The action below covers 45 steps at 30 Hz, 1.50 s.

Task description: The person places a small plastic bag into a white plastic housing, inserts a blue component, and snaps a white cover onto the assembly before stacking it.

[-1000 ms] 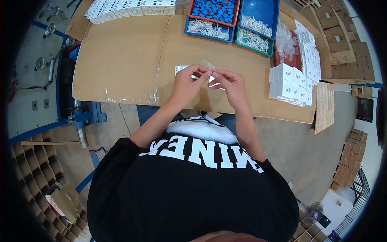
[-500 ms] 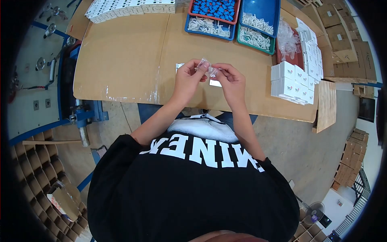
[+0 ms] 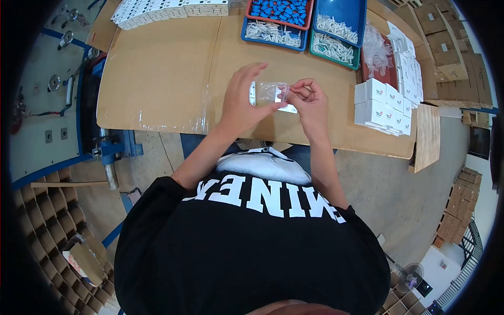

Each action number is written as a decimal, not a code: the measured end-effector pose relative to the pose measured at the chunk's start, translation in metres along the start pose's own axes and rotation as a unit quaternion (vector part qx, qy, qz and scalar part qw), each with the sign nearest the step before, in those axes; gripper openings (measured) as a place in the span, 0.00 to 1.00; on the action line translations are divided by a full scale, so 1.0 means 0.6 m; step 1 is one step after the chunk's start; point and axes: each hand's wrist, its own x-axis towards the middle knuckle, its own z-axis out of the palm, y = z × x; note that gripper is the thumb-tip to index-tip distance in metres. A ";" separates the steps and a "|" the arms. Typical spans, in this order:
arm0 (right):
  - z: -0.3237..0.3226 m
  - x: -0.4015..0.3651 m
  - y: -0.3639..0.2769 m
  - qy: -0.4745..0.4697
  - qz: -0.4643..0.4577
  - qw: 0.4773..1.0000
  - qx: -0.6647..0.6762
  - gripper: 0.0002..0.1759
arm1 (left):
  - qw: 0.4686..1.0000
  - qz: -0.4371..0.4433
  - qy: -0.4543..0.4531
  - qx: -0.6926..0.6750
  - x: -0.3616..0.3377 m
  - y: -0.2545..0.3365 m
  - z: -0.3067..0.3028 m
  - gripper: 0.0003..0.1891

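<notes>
A small clear plastic bag (image 3: 270,90) is pinched at its right end between the thumb and fingers of my right hand (image 3: 312,103). My left hand (image 3: 237,101) is open at the left of the bag, its fingers raised and its thumb stretched out towards the bag's lower right. Beneath and behind the bag, white pieces lie on the cardboard: one narrow white piece (image 3: 252,93) beside my left fingers and a white flat piece (image 3: 289,108) below my right thumb, partly covered by the hands.
The cardboard-topped table (image 3: 157,79) bears trays at the back: a red tray of blue parts (image 3: 278,11), a blue tray of white plugs (image 3: 270,34) and a green one (image 3: 333,50). Small white boxes (image 3: 380,107) are stacked at right, more boxes (image 3: 168,9) at back left.
My left hand has let go of the plastic bag and opened, moving left. The bag now hangs spread out from my right hand, which has shifted slightly right.
</notes>
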 end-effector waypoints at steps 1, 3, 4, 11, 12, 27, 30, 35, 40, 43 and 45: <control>-0.002 -0.002 0.001 -0.005 -0.006 1.000 -0.018 0.11 | 0.982 0.132 -0.023 0.131 0.006 0.006 -0.008 0.26; -0.001 -0.007 0.004 -0.005 -0.010 0.999 -0.039 0.11 | 0.972 0.156 -0.074 0.156 0.009 -0.003 -0.016 0.26; 0.001 -0.008 0.005 -0.006 -0.017 0.998 -0.062 0.10 | 0.959 0.182 -0.124 0.180 0.011 -0.006 -0.017 0.26; 0.004 -0.013 -0.007 0.001 0.016 0.995 -0.099 0.08 | 0.964 0.177 -0.126 0.155 -0.002 -0.026 -0.004 0.20; 0.002 -0.013 -0.010 -0.006 0.013 0.995 -0.104 0.06 | 0.967 0.174 -0.117 0.145 -0.001 -0.026 -0.005 0.20; -0.012 -0.007 -0.012 -0.210 0.044 0.971 -0.102 0.26 | 0.977 0.132 -0.163 0.024 -0.004 -0.033 -0.001 0.22; -0.014 -0.004 -0.011 -0.226 0.062 0.963 -0.132 0.29 | 0.977 0.075 -0.201 -0.007 -0.012 -0.036 -0.001 0.20; -0.053 0.027 -0.014 -0.204 0.043 0.961 -0.184 0.34 | 0.962 -0.089 -0.234 -0.106 -0.037 -0.093 0.021 0.15; -0.180 0.147 0.014 -0.066 0.016 0.945 -0.319 0.19 | 0.921 -0.255 -0.179 -0.232 -0.084 -0.169 0.037 0.17; -0.272 0.245 0.048 0.077 -0.067 0.889 -0.447 0.14 | 0.845 -0.405 -0.192 -0.293 -0.100 -0.160 0.020 0.19; -0.307 0.294 0.060 0.129 -0.092 0.859 -0.486 0.13 | 0.788 -0.444 -0.208 -0.373 -0.118 -0.179 0.013 0.20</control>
